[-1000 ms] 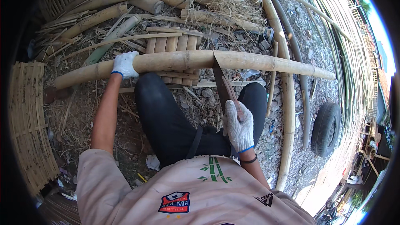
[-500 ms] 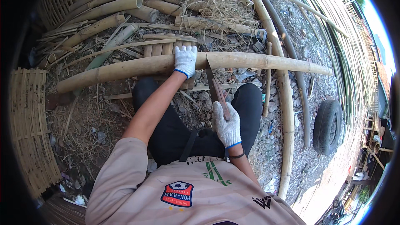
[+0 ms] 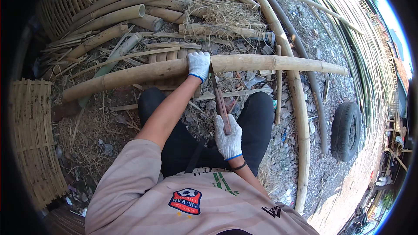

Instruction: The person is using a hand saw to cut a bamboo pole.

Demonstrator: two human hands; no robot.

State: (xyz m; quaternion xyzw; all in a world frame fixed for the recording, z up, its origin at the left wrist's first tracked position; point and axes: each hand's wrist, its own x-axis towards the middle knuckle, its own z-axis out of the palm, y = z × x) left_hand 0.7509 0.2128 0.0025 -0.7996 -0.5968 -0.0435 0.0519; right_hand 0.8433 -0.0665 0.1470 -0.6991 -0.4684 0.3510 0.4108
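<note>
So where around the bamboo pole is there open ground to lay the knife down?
Gravel right of the right knee, between the long curved pole and the tyre, lies mostly bare. Dirt between the woven mat and the left leg holds only straw. Crowded: stacked poles beyond the held bamboo pole, and splints under the left hand. The right hand grips the knife.

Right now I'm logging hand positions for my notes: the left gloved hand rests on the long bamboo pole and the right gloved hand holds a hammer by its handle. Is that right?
Not quite. The head view shows the right hand holding a long-bladed knife by its handle, not a hammer; its blade reaches up to the bamboo pole. The left hand does rest on that pole.
</note>
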